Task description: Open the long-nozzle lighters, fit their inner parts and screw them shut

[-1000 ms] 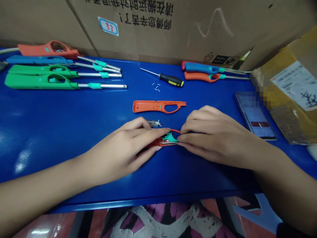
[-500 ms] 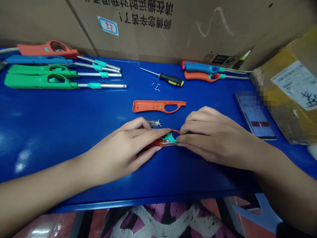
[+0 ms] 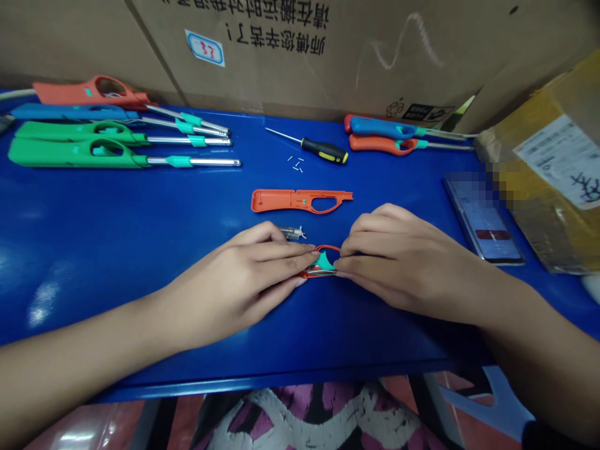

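Between my hands, low over the blue table, lies an orange lighter casing half [image 3: 329, 247] with a teal trigger [image 3: 323, 261] and a thin pale wire inside. My left hand [image 3: 248, 275] grips its left part, covering most of it. The fingers of my right hand [image 3: 398, 256] are bunched on its right end by the trigger. Just behind my left fingers a clear and metal cylindrical part [image 3: 294, 232] shows partly. Farther back rests the other orange casing half [image 3: 276, 200], its hollow side up.
A black and yellow screwdriver [image 3: 325, 150] lies behind, with several small screws [image 3: 297, 165] beside it. Several long-necked lighters [image 3: 75, 154] are at the back left, more [image 3: 382, 145] at the back right. A phone [image 3: 482, 219] and taped carton [image 3: 539, 156] stand right; a large cardboard box [image 3: 281, 75] borders the back.
My left fingers have shifted slightly over the casing, drawing back a little from the trigger. More of the orange loop shows. My right hand has barely moved.
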`<state>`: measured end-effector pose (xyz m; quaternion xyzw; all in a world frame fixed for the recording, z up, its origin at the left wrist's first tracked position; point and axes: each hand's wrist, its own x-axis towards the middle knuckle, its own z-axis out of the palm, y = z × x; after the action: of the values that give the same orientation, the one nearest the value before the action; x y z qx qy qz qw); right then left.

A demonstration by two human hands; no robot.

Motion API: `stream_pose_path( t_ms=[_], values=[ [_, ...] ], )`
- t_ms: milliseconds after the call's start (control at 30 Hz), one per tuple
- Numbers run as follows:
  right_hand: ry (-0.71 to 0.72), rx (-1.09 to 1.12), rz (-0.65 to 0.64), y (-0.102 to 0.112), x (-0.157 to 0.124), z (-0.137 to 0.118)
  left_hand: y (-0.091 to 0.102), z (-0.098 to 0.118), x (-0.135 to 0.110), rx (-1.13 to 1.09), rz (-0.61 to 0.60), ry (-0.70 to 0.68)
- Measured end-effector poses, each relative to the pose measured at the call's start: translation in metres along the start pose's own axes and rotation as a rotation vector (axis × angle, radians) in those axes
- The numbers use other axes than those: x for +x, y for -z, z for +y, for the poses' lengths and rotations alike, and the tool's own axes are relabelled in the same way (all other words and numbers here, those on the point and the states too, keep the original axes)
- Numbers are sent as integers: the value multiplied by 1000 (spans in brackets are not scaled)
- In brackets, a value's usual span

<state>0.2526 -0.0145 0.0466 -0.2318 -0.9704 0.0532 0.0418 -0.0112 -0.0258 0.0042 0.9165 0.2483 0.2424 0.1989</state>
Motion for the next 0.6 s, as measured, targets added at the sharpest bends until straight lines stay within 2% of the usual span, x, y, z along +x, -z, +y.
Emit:
stream_pose_path(
  t_ms=[600],
  values=[
    [-14, 0, -41, 6, -5, 0, 0, 0, 1, 17, -33, 34]
  ],
)
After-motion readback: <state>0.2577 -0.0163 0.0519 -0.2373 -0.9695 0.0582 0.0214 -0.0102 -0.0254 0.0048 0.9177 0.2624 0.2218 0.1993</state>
